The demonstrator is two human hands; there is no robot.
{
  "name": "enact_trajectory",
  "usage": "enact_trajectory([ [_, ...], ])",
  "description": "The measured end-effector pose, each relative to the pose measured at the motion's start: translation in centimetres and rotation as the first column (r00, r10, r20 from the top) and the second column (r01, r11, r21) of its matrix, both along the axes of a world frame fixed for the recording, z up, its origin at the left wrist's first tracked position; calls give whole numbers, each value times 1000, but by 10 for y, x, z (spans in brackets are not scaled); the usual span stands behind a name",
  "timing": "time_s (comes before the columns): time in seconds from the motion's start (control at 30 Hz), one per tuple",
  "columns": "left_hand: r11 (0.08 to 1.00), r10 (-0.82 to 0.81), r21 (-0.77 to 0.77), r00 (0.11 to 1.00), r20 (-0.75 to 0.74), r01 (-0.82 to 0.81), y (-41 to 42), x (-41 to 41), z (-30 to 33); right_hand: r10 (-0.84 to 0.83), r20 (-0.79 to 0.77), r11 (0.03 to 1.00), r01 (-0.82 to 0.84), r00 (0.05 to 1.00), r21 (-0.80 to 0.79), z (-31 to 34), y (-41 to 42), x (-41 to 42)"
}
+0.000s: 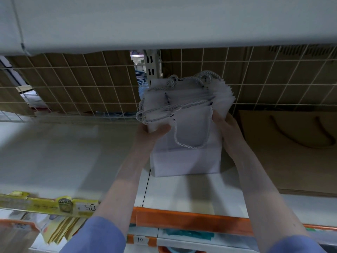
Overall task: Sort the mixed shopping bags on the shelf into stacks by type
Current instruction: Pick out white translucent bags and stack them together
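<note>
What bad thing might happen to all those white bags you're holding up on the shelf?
The white bags are fanned out at the top and held only at their sides by the left hand and the right hand, so some might slip out and spill onto the shelf. Their loose rope handles look tangled and could snag when bags are pulled apart. The bundle sits close to the brown bag, so the types might get mixed again.
</note>
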State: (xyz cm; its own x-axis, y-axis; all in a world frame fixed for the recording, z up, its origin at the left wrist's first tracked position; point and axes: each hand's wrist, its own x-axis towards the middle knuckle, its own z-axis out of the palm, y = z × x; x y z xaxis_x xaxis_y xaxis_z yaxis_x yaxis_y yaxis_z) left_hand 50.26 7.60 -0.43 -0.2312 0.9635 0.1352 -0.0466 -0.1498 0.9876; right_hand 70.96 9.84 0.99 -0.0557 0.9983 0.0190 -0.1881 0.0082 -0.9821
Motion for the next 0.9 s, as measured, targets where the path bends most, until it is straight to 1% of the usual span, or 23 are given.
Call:
enact_trajectory([
  [0.13, 1000, 13, -26, 1000, 24, -12, 1, 3, 2, -56, 22, 998, 57, 998, -32, 4, -5, -3],
  [0.2, 999, 28, -29, 1000, -3, -28, 2, 5, 5, -90, 80, 995, 94, 993, -38, 8, -7, -3],
  [0.27, 997, 42, -65, 999, -12, -43, 2, 6, 9, -119, 163, 990, 130, 979, -59, 14, -10, -2],
  [0.3, 993, 50, -108, 999, -11, -51, 3, 7, 12, -130, 194, 987, 146, 972, -70, 16, -10, 0],
  [0.37, 969, 46, -242, 999, 12, -42, 7, 8, 15, -149, 229, 979, 175, 962, -100, 19, -10, 5],
  [0.43, 918, 48, -397, 998, 44, -27, 13, 7, 12, -129, 310, 967, 188, 942, -170, 17, -8, 9],
  [0.47, 890, 41, -456, 999, 35, -20, 15, 7, 10, -105, 356, 956, 192, 929, -219, 13, -6, 11],
  [0.53, 861, 19, -508, 999, -27, -30, 18, 9, 3, -69, 401, 933, 202, 913, -297, 0, -3, 12],
  [0.6, 857, -14, -514, 997, -70, -24, 16, 13, -6, -41, 456, 919, 213, 889, -333, -19, -3, 10],
  [0.67, 869, -16, -491, 989, -147, -59, 12, 16, -20, -34, 489, 911, 228, 872, -343, -37, -7, 5],
  [0.7, 872, -10, -484, 985, -173, -76, 9, 17, -25, -43, 496, 913, 235, 867, -332, -44, -9, 4],
  [0.8, 873, -13, -481, 983, -184, -79, 10, 17, -39, -71, 543, 927, 257, 837, -274, -52, -8, 2],
  [0.9, 878, -10, -469, 974, -226, -100, 14, 16, -40, -98, 574, 933, 276, 813, -232, -52, -4, 2],
])
